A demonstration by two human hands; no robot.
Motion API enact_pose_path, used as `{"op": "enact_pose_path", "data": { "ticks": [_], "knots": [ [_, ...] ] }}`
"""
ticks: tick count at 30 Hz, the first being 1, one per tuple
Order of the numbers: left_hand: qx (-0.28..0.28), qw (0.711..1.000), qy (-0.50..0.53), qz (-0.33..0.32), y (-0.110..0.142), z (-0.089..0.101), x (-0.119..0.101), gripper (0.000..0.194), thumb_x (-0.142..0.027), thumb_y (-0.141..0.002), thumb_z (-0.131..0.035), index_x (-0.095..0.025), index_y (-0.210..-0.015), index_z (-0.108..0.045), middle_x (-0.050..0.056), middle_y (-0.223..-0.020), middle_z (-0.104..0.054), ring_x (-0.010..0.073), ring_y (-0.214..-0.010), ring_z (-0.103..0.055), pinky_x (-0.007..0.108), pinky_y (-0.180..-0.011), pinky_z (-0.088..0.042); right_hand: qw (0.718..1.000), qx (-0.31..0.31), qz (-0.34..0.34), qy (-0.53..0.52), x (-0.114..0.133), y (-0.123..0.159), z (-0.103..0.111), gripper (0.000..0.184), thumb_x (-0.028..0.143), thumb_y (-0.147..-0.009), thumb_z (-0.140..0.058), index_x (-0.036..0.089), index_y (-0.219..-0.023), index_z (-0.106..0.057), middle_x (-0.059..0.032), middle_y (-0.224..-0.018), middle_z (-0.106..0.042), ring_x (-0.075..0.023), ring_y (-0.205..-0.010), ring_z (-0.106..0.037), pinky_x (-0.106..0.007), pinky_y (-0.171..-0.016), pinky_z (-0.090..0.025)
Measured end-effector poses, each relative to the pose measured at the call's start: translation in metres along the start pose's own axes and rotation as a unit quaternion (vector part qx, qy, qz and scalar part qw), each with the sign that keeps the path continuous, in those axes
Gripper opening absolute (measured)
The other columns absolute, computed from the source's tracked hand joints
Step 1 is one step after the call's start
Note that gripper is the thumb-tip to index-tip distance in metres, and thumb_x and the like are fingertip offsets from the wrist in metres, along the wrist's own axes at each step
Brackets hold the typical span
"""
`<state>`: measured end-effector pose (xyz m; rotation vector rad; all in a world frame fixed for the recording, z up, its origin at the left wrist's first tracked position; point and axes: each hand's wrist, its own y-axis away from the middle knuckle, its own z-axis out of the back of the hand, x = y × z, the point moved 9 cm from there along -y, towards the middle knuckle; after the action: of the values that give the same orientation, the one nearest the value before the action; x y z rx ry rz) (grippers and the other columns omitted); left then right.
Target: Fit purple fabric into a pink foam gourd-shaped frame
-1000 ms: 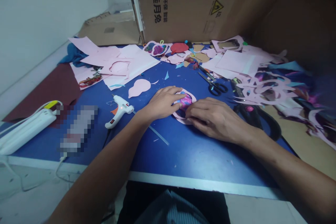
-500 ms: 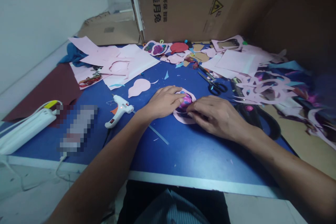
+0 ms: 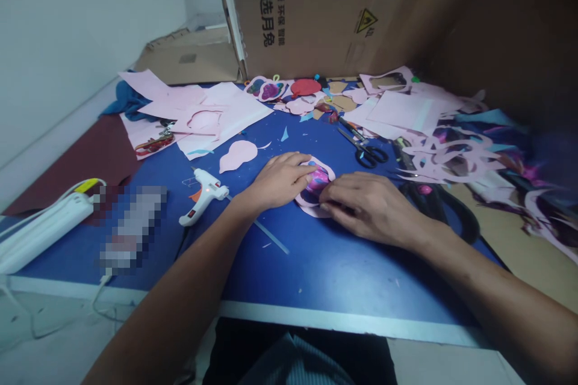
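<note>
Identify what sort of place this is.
Probably a craft workbench: a glue gun with its indicator lit, black-handled scissors, and cut pink pieces lie on the blue tabletop.

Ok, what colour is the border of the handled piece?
The border is pale pink, per the head view.

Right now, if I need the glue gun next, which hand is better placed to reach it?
Probably the left hand: the glue gun lies nearer it, on that side, while the right hand, across the pink-edged piece, would have to reach past the left.
</note>
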<state>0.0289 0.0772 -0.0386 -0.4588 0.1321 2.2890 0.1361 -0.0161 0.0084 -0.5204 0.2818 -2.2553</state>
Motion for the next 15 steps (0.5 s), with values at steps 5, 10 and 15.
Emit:
{"op": "enact_pose_path", "data": {
  "ticks": [5,10,15],
  "knots": [
    [-0.019,1.000,-0.009,-0.015,0.002,0.000,0.000,0.047,-0.026,-0.107,-0.054,-0.033,-0.150,-0.071,0.004,-0.167,-0.061,0.0287,-0.158,-0.050,0.053,-0.132,-0.038,0.999,-0.013,-0.036,0.019,-0.014,0.002,0.012,0.029,0.031,-0.114,-0.054,0.019,-0.104,-0.078,-0.0085,-0.096,-0.081,-0.0234,-0.087,-0.074,-0.036,-0.082,-0.052],
    [-0.020,1.000,-0.012,-0.018,0.003,-0.001,0.002,0.048,-0.024,-0.105,-0.056,-0.030,-0.150,-0.072,0.006,-0.167,-0.060,0.0299,-0.158,-0.050,0.054,-0.131,-0.039,0.977,-0.065,-0.179,0.098,-0.059,0.018,0.030,0.024,0.026,-0.108,-0.062,0.022,-0.116,-0.083,-0.0085,-0.107,-0.084,-0.0248,-0.088,-0.077,-0.035,-0.075,-0.052],
    [-0.018,1.000,-0.006,-0.014,0.003,-0.002,0.004,0.047,-0.026,-0.106,-0.056,-0.030,-0.150,-0.071,0.005,-0.169,-0.059,0.0306,-0.160,-0.048,0.055,-0.132,-0.038,0.976,-0.017,-0.183,0.115,-0.066,0.021,0.016,0.035,0.023,-0.110,-0.056,0.023,-0.132,-0.083,-0.0097,-0.109,-0.081,-0.0251,-0.093,-0.076,-0.034,-0.073,-0.053]
  ]
}}
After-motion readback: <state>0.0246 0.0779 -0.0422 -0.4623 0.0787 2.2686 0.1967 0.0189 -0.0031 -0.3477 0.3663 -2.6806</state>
